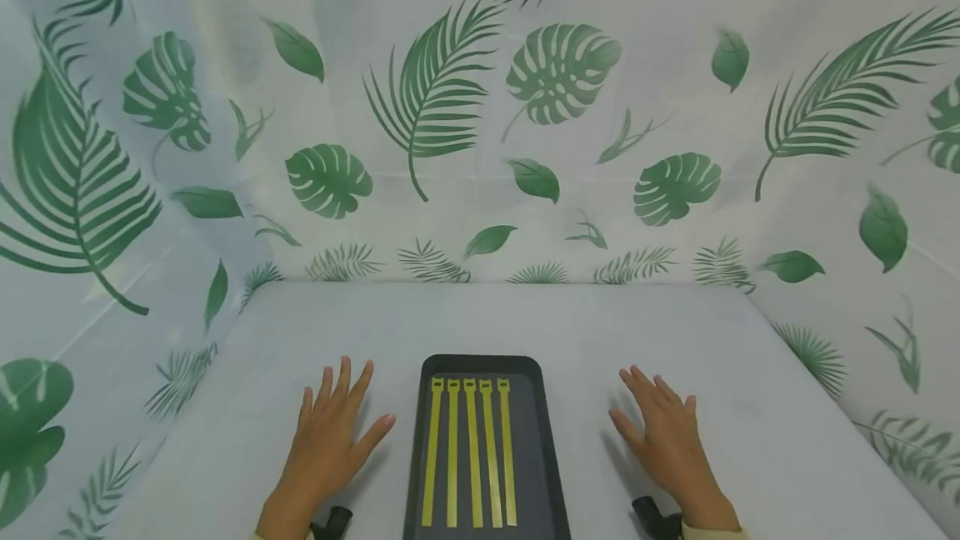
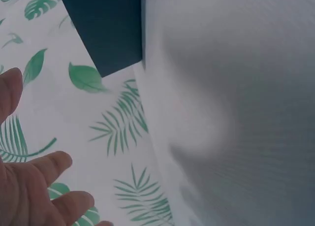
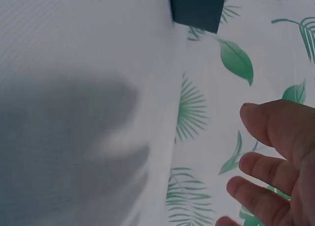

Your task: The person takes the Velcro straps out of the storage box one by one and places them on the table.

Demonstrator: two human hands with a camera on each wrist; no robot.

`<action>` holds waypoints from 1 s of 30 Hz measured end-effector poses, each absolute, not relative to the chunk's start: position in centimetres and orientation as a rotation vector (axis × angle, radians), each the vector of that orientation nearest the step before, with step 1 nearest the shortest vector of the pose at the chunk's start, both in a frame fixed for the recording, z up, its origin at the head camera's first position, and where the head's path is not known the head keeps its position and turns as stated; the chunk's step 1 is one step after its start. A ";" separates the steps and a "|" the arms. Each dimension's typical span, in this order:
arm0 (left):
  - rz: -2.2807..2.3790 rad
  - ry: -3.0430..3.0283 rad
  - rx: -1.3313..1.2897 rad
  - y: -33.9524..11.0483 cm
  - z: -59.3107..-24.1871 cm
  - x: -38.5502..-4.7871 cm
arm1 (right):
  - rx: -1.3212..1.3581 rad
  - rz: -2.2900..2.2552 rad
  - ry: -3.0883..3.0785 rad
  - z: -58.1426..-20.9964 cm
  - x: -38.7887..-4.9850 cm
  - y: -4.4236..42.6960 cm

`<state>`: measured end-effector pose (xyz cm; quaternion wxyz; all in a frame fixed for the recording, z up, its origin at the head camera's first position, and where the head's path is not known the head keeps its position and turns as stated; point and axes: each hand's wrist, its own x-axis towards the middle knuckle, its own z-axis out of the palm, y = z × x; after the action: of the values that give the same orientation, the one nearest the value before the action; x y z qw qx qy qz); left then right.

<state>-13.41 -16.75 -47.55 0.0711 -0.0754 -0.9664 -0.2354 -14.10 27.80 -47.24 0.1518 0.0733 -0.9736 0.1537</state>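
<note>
A dark grey tray (image 1: 534,450) lies on the white table between my two hands. Inside it several yellow hook-and-loop cable ties (image 1: 472,457) lie side by side, lengthwise, their slotted heads at the far end. To the left of the tray is my left hand (image 1: 327,444), fingers spread and holding nothing. My right hand (image 1: 666,444) is on the other side, its fingers extended and nothing in its grasp. Both hands stay apart from the tray and cast shadows on the table. Each wrist view shows part of the tray's dark side (image 2: 110,31) and some fingers.
The white tabletop (image 1: 600,323) spreads around the tray and both hands. White sheeting with green leaf prints (image 1: 465,107) hangs behind the table and along its left and right sides. Dark wrist-worn devices (image 1: 656,517) sit at both wrists.
</note>
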 end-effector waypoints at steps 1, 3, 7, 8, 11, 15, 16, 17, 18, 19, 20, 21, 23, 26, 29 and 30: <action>-0.751 -2.902 -0.256 -16.7 -47.5 -13.6 | 0.230 0.460 -2.785 -47.2 -14.2 27.7; -0.862 -2.885 -0.318 -16.7 -47.2 -13.8 | 0.272 0.501 -2.770 -47.0 -14.5 27.5; -1.193 -2.847 -0.436 -16.5 -47.1 -14.6 | 0.353 0.606 -2.778 -46.5 -14.9 27.0; -1.281 -2.838 -0.450 -16.4 -47.2 -14.8 | 0.370 0.626 -2.787 -46.4 -15.0 26.8; -1.484 -2.796 -0.484 -16.0 -47.3 -15.3 | 0.417 0.670 -2.804 -46.1 -15.2 26.5; -1.685 -2.694 -0.502 -15.4 -47.7 -16.0 | 0.464 0.687 -2.818 -45.6 -15.7 26.2; -1.759 -2.655 -0.509 -15.2 -47.7 -16.1 | 0.479 0.692 -2.823 -45.4 -15.9 26.1; -1.835 -2.618 -0.509 -15.1 -47.9 -16.2 | 0.497 0.706 -2.822 -45.2 -16.1 25.9; -1.904 -2.586 -0.509 -14.9 -48.0 -16.2 | 0.515 0.718 -2.822 -45.1 -16.2 25.8; -1.969 -2.556 -0.513 -14.8 -48.2 -16.3 | 0.539 0.733 -2.820 -44.9 -16.4 25.6; -2.025 -2.531 -0.515 -14.8 -48.4 -16.4 | 0.564 0.743 -2.818 -44.6 -16.6 25.4; -2.077 -2.511 -0.514 -14.7 -48.6 -16.4 | 0.589 0.751 -2.818 -44.4 -16.8 25.2; -2.129 -2.496 -0.510 -14.8 -49.1 -16.4 | 0.633 0.769 -2.818 -43.9 -17.2 24.8; -2.157 -2.490 -0.502 -14.8 -49.6 -16.4 | 0.692 0.784 -2.832 -43.2 -17.7 24.2; -2.181 -2.493 -0.500 -14.9 -50.1 -16.4 | 0.751 0.819 -2.854 -42.6 -18.1 23.6; -2.191 -2.493 -0.506 -14.9 -50.3 -16.4 | 0.769 0.836 -2.862 -42.4 -18.2 23.4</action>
<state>-16.36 -14.95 -50.28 -0.1075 -0.1499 -0.7383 -0.6488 -18.21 23.43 -42.38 0.0310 0.2496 -0.9290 0.2715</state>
